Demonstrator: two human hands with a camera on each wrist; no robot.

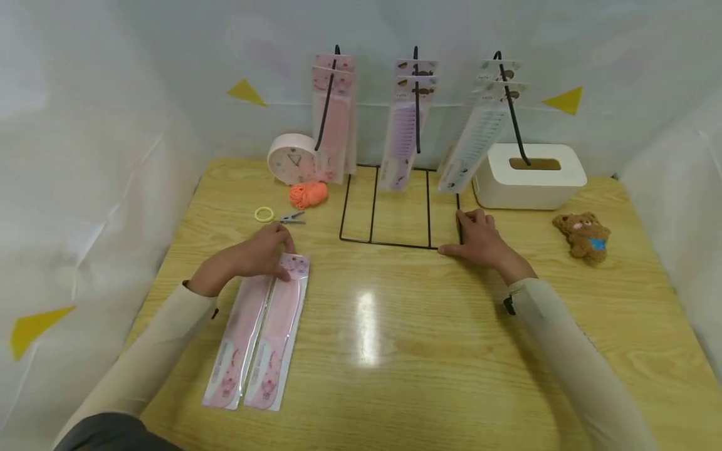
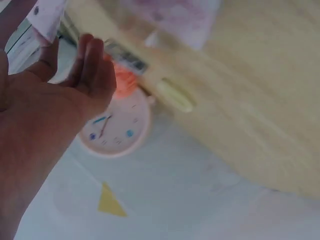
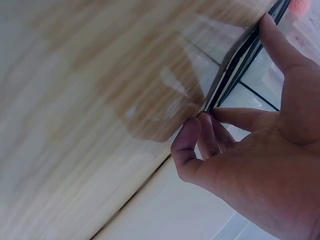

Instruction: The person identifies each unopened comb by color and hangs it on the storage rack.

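Two packaged pink combs lie side by side on the table, a left packaged comb [image 1: 239, 344] and a right packaged comb [image 1: 279, 332]. My left hand [image 1: 262, 254] pinches the header card at the top of the right one; in the left wrist view, the fingers [image 2: 47, 60] meet a pink-and-white corner of packaging [image 2: 47, 20]. At the front right corner of a black wire display rack [image 1: 395, 244], my right hand [image 1: 482, 241] grips the base, thumb on the front bar and fingers at the side bar. The right wrist view shows fingertips [image 3: 187, 132] against the black wire [image 3: 232, 65].
From the rack's hooks hang packaged pink combs [image 1: 335, 125], purple combs [image 1: 403, 131] and pale green combs [image 1: 476, 141]. Around it stand a round clock [image 1: 293, 156], orange yarn [image 1: 307, 195], a yellow ring [image 1: 264, 215], a grey clip [image 1: 292, 218], a white tissue box [image 1: 530, 188] and a plush bear [image 1: 586, 238].
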